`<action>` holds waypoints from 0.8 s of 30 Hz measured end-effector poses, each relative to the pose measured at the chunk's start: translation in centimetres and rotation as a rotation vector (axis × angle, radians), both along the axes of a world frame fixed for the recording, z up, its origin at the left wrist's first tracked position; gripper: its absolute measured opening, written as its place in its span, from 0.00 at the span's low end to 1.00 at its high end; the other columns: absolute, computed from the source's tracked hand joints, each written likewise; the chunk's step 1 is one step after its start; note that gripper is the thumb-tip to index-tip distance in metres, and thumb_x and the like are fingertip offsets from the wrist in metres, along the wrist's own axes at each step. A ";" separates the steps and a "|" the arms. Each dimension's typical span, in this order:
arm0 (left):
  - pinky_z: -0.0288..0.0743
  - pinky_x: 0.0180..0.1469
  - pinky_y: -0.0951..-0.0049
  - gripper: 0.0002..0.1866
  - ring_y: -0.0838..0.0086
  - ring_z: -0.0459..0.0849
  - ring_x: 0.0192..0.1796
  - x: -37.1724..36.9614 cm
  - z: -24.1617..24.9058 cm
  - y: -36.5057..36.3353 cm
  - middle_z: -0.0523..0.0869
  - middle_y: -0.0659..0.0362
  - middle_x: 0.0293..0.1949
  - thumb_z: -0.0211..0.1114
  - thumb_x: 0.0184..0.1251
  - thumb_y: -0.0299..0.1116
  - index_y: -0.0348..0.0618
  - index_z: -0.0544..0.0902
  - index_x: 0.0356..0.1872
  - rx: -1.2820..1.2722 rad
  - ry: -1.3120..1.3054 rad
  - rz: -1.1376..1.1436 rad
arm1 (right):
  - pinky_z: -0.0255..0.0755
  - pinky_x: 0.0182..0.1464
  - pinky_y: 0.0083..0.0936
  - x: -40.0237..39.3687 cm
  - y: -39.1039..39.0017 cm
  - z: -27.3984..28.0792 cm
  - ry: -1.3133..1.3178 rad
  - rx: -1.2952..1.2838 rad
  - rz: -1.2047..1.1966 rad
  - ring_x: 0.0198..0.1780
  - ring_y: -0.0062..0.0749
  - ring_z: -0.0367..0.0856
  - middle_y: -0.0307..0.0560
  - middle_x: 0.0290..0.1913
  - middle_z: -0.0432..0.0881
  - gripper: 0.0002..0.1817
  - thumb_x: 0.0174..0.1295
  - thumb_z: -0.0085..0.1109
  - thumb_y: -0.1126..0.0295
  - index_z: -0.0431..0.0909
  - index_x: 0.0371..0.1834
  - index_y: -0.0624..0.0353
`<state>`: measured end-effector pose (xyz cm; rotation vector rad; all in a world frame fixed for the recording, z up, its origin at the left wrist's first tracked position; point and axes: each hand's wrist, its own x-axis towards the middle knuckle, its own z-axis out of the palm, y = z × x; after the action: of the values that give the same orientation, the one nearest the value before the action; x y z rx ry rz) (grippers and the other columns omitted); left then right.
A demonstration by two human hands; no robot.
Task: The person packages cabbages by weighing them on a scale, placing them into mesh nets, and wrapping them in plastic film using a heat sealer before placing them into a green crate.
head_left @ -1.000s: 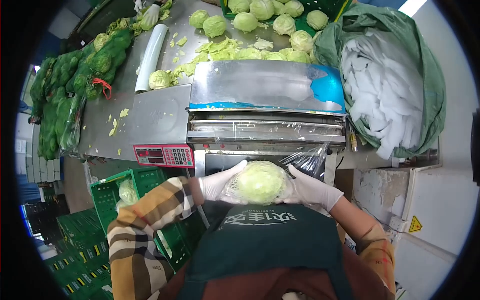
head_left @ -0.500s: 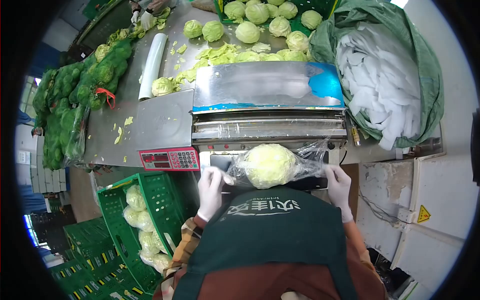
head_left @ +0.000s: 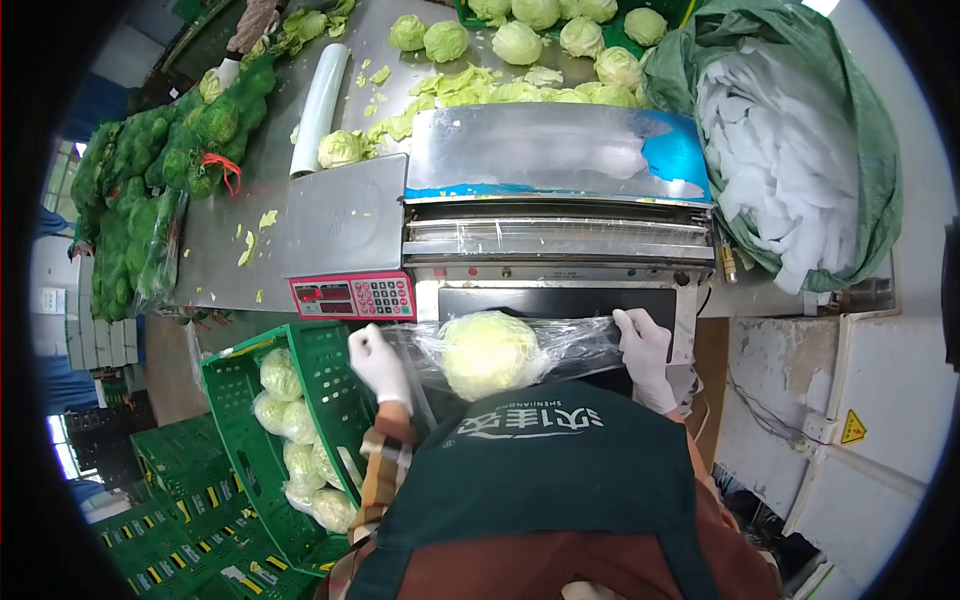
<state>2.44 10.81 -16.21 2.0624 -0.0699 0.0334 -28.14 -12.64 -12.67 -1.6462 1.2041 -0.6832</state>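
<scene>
A pale green cabbage (head_left: 488, 356) wrapped in clear plastic film (head_left: 582, 342) hangs just in front of my apron, at the near side of the wrapping machine (head_left: 560, 228). My left hand (head_left: 380, 364), in a white glove, is closed on the film's left end. On the other side, my right hand (head_left: 646, 356), also gloved, pinches the film's right end. The film is pulled taut between both hands, with the cabbage nearer the left. Behind the cabbage lies the machine's black plate (head_left: 570, 302).
A scale (head_left: 352, 298) stands left of the machine. Wrapped cabbages lie in a green crate (head_left: 345, 400). Bare cabbages (head_left: 517, 44) and loose leaves are behind. A film roll (head_left: 320, 110), netted sacks (head_left: 130, 220), a white-filled sack (head_left: 780, 170) and a co-worker's hand (head_left: 229, 72) surround the area.
The wrapped cabbage has moved left and closer to my body, off the black plate. My left hand has gone left, stretching the film; my right hand has followed leftward.
</scene>
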 end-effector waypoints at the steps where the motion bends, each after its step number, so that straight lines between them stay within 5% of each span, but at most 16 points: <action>1: 0.71 0.29 0.69 0.09 0.76 0.75 0.26 0.0 -1.0 -1.0 0.76 0.61 0.24 0.59 0.72 0.32 0.37 0.76 0.34 -0.043 -0.091 -0.074 | 0.66 0.19 0.23 0.4 -0.2 -1.2 0.066 -0.163 0.060 0.15 0.21 0.74 0.43 0.15 0.74 0.09 0.64 0.64 0.69 0.78 0.29 0.61; 2: 0.72 0.29 0.67 0.09 0.73 0.78 0.25 -0.5 -1.5 -2.8 0.78 0.58 0.24 0.60 0.72 0.34 0.39 0.76 0.34 -0.088 -0.183 -0.150 | 0.66 0.19 0.23 1.1 -0.4 -1.4 0.069 -0.159 0.064 0.15 0.21 0.74 0.43 0.15 0.74 0.09 0.64 0.64 0.69 0.78 0.29 0.61; 4: 0.74 0.30 0.63 0.10 0.62 0.82 0.28 -2.2 0.7 -6.2 0.79 0.51 0.25 0.63 0.70 0.37 0.43 0.77 0.34 0.120 -0.250 -0.361 | 0.68 0.20 0.30 3.3 -0.5 -1.6 0.236 -0.591 0.182 0.16 0.35 0.77 0.46 0.16 0.76 0.10 0.63 0.65 0.66 0.78 0.27 0.57; 5: 0.74 0.29 0.62 0.09 0.58 0.82 0.29 -1.7 -1.1 -6.6 0.79 0.50 0.25 0.64 0.69 0.37 0.44 0.77 0.34 0.245 -0.260 -0.466 | 0.71 0.21 0.29 4.2 -0.3 -2.2 0.335 -0.649 0.233 0.20 0.38 0.80 0.43 0.20 0.79 0.11 0.63 0.63 0.58 0.76 0.28 0.50; 8: 0.74 0.27 0.61 0.09 0.55 0.82 0.28 -0.7 -1.7 -8.2 0.80 0.49 0.25 0.65 0.68 0.36 0.45 0.77 0.33 0.350 -0.379 -0.635 | 0.71 0.20 0.28 8.1 0.0 -2.2 0.403 -0.976 0.426 0.22 0.32 0.81 0.41 0.22 0.79 0.07 0.60 0.62 0.61 0.76 0.28 0.47; 10: 0.73 0.27 0.60 0.09 0.55 0.82 0.27 -0.7 -1.3 -8.8 0.81 0.50 0.25 0.66 0.67 0.35 0.44 0.76 0.33 0.328 -0.496 -0.685 | 0.71 0.21 0.28 11.3 0.4 -3.7 0.291 -0.961 0.518 0.23 0.32 0.81 0.39 0.23 0.79 0.05 0.58 0.61 0.61 0.77 0.29 0.47; 12: 0.73 0.27 0.62 0.08 0.56 0.80 0.24 -1.1 -0.5 -9.5 0.81 0.50 0.26 0.66 0.66 0.34 0.43 0.77 0.33 0.168 -0.368 -0.619 | 0.73 0.23 0.31 14.0 0.9 -3.6 0.056 -0.782 0.687 0.24 0.33 0.82 0.38 0.24 0.80 0.06 0.60 0.60 0.60 0.78 0.30 0.46; 14: 0.71 0.29 0.73 0.07 0.81 0.77 0.25 -1.1 1.0 -10.2 0.79 0.61 0.22 0.65 0.68 0.32 0.40 0.78 0.35 -0.141 0.226 -0.561 | 0.75 0.26 0.33 14.9 1.3 -2.4 -0.099 -0.703 0.634 0.26 0.36 0.83 0.38 0.26 0.82 0.05 0.59 0.63 0.61 0.80 0.31 0.47; 16: 0.72 0.34 0.79 0.06 0.86 0.75 0.32 -1.4 4.4 -10.7 0.79 0.67 0.26 0.64 0.70 0.31 0.39 0.80 0.37 -0.265 0.459 -0.839 | 0.75 0.27 0.33 15.0 1.4 0.7 -0.405 -0.780 0.641 0.27 0.38 0.83 0.39 0.26 0.82 0.06 0.58 0.65 0.62 0.81 0.30 0.49; 18: 0.73 0.41 0.80 0.05 0.84 0.77 0.39 -2.1 5.4 -11.0 0.82 0.66 0.35 0.62 0.71 0.29 0.38 0.81 0.38 -0.389 0.690 -1.145 | 0.75 0.27 0.29 14.6 1.2 5.6 -0.452 -0.819 0.715 0.27 0.38 0.83 0.40 0.27 0.82 0.06 0.57 0.67 0.63 0.82 0.29 0.51; 19: 0.74 0.50 0.78 0.12 0.81 0.79 0.45 -2.2 6.3 -10.8 0.83 0.62 0.45 0.57 0.76 0.38 0.40 0.81 0.44 -0.404 0.701 -1.406 | 0.73 0.24 0.27 14.8 1.1 7.9 -0.517 -0.913 0.825 0.26 0.36 0.83 0.39 0.24 0.80 0.08 0.55 0.68 0.62 0.81 0.28 0.52; 24: 0.73 0.52 0.77 0.15 0.80 0.79 0.47 -2.6 8.6 -10.3 0.83 0.61 0.46 0.54 0.77 0.41 0.40 0.81 0.47 -0.506 0.970 -1.467 | 0.69 0.22 0.20 15.6 3.1 16.8 -0.465 -1.143 1.168 0.21 0.29 0.77 0.35 0.18 0.72 0.10 0.54 0.71 0.60 0.80 0.25 0.49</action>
<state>-0.12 0.51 -7.59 0.9535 -0.8243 -1.6083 -12.56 -9.56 4.14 -2.4395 -0.7225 -0.9027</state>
